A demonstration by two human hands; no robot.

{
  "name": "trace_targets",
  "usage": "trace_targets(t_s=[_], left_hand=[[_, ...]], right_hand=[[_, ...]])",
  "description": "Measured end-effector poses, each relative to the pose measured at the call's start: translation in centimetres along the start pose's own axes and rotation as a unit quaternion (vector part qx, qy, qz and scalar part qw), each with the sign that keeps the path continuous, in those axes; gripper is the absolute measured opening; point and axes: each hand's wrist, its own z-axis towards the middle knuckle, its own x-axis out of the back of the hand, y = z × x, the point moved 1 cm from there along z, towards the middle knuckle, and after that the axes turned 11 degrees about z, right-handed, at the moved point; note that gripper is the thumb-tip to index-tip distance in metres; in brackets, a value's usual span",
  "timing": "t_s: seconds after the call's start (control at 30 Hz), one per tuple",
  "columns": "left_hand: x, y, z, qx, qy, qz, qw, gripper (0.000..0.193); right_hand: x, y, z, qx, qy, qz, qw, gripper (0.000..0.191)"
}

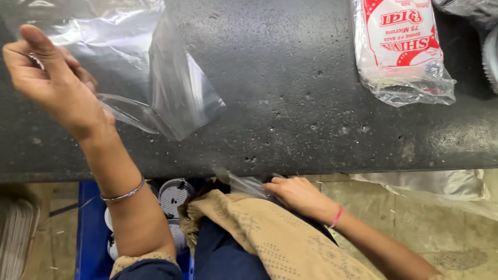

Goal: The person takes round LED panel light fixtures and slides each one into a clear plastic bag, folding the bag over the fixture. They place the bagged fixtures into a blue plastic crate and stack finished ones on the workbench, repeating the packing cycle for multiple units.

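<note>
My left hand is raised over the far left of the dark stone slab and pinches the edge of a clear plastic bag. The bag spreads out to the right across the slab, partly lifted. My right hand is low, just below the slab's front edge, on a tan patterned cloth over my lap. Its fingers touch a small piece of clear plastic there. A thin metal bangle sits on my left forearm and a pink band on my right wrist.
A packet of clear plastic bags with a red and white label lies at the slab's far right. Below the slab stands a blue crate holding white round parts. Crumpled plastic sheeting lies on the floor at right.
</note>
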Motion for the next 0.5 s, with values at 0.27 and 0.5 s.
trace_targets(t_s=[0.27,0.5], left_hand=[[-2.3,3.6,-0.9,0.022,-0.069,-0.015,0.997,0.015],[-5.0,7.0,-0.5,0.108,-0.218,-0.058,0.968,0.017]], right_hand=[[3.8,-2.0,-0.7,0.065,-0.036,0.062,0.995,0.044],[6.7,-3.5,0.2,0.000,-0.123,-0.059,0.991,0.048]])
